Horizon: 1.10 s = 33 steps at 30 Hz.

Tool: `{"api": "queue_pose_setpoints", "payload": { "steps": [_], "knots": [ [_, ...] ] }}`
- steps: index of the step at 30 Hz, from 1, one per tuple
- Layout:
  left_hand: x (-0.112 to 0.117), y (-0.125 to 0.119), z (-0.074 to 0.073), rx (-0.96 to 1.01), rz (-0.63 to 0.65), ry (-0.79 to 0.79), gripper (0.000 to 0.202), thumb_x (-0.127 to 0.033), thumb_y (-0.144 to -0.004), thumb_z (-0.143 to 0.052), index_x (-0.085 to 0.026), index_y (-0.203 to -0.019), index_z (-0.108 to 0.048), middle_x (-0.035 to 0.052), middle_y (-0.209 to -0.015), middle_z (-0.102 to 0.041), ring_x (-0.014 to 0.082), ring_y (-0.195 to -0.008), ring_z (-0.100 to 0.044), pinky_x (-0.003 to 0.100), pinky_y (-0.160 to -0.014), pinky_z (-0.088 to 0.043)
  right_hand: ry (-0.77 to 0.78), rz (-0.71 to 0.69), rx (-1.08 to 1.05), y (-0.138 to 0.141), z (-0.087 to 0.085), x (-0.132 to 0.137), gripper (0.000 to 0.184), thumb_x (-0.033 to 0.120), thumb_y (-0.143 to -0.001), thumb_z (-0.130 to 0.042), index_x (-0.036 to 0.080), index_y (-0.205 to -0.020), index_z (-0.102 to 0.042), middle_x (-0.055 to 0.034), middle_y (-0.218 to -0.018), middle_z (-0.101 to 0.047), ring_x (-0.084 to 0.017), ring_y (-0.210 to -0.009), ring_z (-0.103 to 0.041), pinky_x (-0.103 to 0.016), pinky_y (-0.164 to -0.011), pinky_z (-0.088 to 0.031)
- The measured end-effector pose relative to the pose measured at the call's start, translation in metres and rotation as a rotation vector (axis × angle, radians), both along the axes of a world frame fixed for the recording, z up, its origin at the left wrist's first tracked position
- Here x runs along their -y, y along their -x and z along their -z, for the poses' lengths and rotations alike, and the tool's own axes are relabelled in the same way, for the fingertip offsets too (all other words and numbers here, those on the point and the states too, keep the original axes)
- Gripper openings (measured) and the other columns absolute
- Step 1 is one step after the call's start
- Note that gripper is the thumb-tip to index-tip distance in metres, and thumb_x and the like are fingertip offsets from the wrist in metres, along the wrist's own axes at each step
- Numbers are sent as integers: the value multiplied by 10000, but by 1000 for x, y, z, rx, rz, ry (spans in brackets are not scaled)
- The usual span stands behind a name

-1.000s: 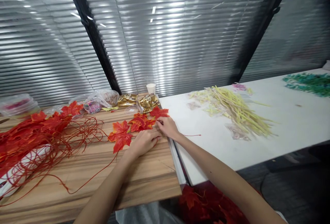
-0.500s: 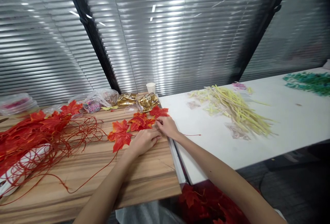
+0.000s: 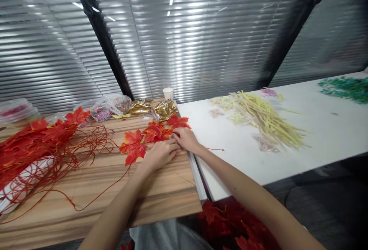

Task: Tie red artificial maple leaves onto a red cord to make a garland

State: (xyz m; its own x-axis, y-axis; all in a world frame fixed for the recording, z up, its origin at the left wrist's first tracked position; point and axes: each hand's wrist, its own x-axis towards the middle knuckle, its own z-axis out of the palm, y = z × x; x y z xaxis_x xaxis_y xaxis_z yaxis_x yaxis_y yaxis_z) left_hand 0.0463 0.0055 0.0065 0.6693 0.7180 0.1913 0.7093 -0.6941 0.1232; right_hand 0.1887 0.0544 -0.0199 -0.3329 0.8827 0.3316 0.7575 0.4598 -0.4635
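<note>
My left hand and my right hand meet near the right edge of the wooden table, fingers bent and pinching together. A red cord runs from the left side toward them, and its knotted end comes out beyond my right wrist. Artificial maple leaves lie along the cord: one leaf left of my hands, an orange-red leaf just behind my left hand, and another red leaf behind my right. What exactly sits between the fingertips is mostly hidden; the cord seems to pass through them.
A red leaf pile with tangled cord covers the left. Gold packets, plastic bags and a paper cup line the back. Yellow strips lie on the white table. More red leaves are below.
My fingers have drawn slightly closer together at the same spot by the leaves. The view has shifted a little; the leaves and cord otherwise lie as before.
</note>
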Motion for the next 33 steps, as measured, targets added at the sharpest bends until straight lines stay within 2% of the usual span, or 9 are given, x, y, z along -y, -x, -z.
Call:
{"api": "queue_pose_setpoints", "payload": {
  "steps": [8,12,15,19,24,33],
  "knots": [
    [0,0,0,38,-18,-1,206,-180,-823,-454,-214,-915,-635,26,-917,-664,163,-800,-608,239,-664,-447,-35,8,14,0,2,-2,211,215,-833,-447,171,-714,-615,-34,-742,-645,-142,-666,-547,-233,-554,-285],
    [-1,2,0,67,11,7,247,-151,-828,-430,-213,-973,-620,27,-978,-659,162,-847,-609,255,-737,-462,-42,9,-8,-2,2,-2,216,229,-842,-440,171,-719,-608,-31,-738,-637,-136,-653,-535,-230,-550,-276],
    [-3,3,2,148,34,-31,277,-161,-855,-392,-215,-1036,-594,30,-1050,-636,158,-909,-599,270,-795,-462,-53,-2,-33,-2,2,-2,239,253,-859,-428,168,-719,-601,-29,-725,-632,-129,-630,-521,-228,-546,-269],
    [-4,3,4,229,35,-155,259,-184,-871,-385,-200,-1017,-599,45,-1044,-631,146,-907,-601,248,-759,-475,-43,0,-48,-2,2,-2,261,272,-870,-422,161,-713,-599,-28,-706,-626,-126,-624,-519,-222,-540,-265],
    [-5,4,3,298,-42,-315,214,-200,-865,-422,-188,-955,-616,49,-1014,-630,129,-836,-611,222,-704,-481,-88,-18,-80,-1,2,-2,264,253,-868,-432,148,-679,-581,-26,-689,-619,-112,-591,-508,-213,-538,-273],
    [-7,10,1,362,-188,-379,197,-207,-861,-429,-178,-958,-599,58,-995,-613,131,-822,-596,224,-677,-476,-150,-166,-105,2,3,0,179,175,-867,-429,155,-848,-606,-36,-817,-654,-129,-727,-574,-208,-643,-353]
  ]
}}
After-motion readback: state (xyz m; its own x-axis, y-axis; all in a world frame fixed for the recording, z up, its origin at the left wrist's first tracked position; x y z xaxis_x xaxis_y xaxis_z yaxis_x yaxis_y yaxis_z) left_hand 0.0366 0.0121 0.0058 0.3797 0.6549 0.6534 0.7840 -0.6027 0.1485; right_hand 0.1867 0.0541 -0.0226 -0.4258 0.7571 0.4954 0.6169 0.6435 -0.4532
